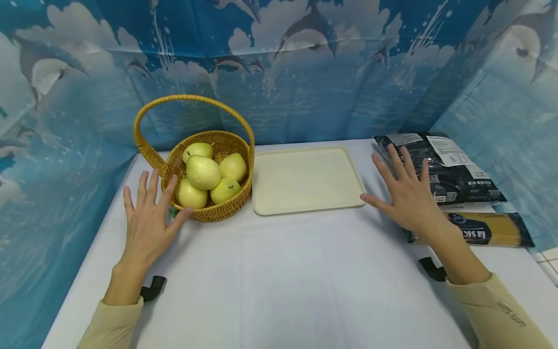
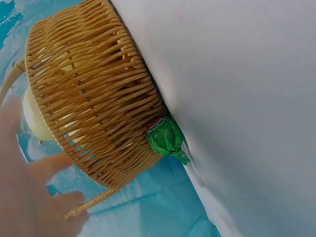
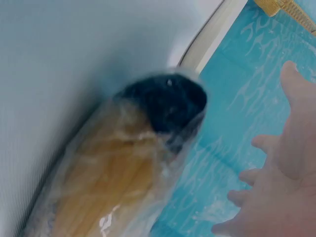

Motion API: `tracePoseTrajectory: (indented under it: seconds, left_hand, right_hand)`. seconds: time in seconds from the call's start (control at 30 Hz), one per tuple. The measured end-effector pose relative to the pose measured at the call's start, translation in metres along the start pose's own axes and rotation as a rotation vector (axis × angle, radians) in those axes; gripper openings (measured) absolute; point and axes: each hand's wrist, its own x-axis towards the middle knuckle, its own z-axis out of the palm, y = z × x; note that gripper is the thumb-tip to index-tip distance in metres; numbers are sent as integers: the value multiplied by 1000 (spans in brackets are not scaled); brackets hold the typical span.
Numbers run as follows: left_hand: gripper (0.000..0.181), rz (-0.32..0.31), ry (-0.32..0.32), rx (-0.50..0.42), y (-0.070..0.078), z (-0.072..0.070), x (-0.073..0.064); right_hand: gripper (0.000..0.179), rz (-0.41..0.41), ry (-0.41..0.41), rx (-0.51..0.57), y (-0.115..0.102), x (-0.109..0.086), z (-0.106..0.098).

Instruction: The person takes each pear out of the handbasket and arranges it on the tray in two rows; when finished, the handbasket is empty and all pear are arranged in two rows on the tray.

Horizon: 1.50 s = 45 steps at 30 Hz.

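Observation:
My left hand (image 1: 150,223) is spread beside the left side of a wicker basket (image 1: 219,211); whether the fingers touch it, I cannot tell. Several yellow-green pears (image 1: 203,172) lie in the basket under its tall arched handle. In the left wrist view, a green-wrapped lollipop (image 2: 165,138) is on the white tabletop against the basket. Fingers spread and holding nothing, my right hand (image 1: 407,201) is over the table, its thumb near the right edge of a cream tray (image 1: 307,179). A spaghetti pack (image 1: 501,229) lies partly behind the right forearm.
Black plastic packages (image 1: 453,169) with white labels lie at the back right, beyond the spaghetti. A blue dolphin-print curtain (image 1: 296,106) stands behind the table and along its sides. White cloth (image 1: 279,276) covers the table.

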Motion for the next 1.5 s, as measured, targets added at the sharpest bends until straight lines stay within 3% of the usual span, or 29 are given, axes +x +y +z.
tracePoseTrajectory:
  seconds: [0.27,0.5,0.67,0.83,1.07,1.2,1.33,1.5]
  left_hand:
    - [78,-70,9,-86,-3,5,0]
    - [61,-139,168,-277,-6,20,2]
    - [47,-293,240,-356,-9,23,6]
    - [40,-488,266,-448,-15,22,19]
    - [43,-634,210,-652,-19,31,37]
    - [45,-705,179,-760,-17,37,42]
    - [46,-735,216,-876,-15,44,49]
    - [50,-721,328,-1141,-14,56,57]
  right_hand:
    - [97,8,0,90,-7,3,7]
    - [96,6,-22,206,-19,12,10]
    - [95,7,-65,275,-38,23,4]
    - [86,14,-170,457,-64,34,-10]
    - [76,-37,-229,606,-101,49,-20]
    - [65,-76,-277,798,-114,55,-21]
    - [56,-111,-320,992,-126,60,-24]
    - [56,-158,-345,1085,-149,68,-27]
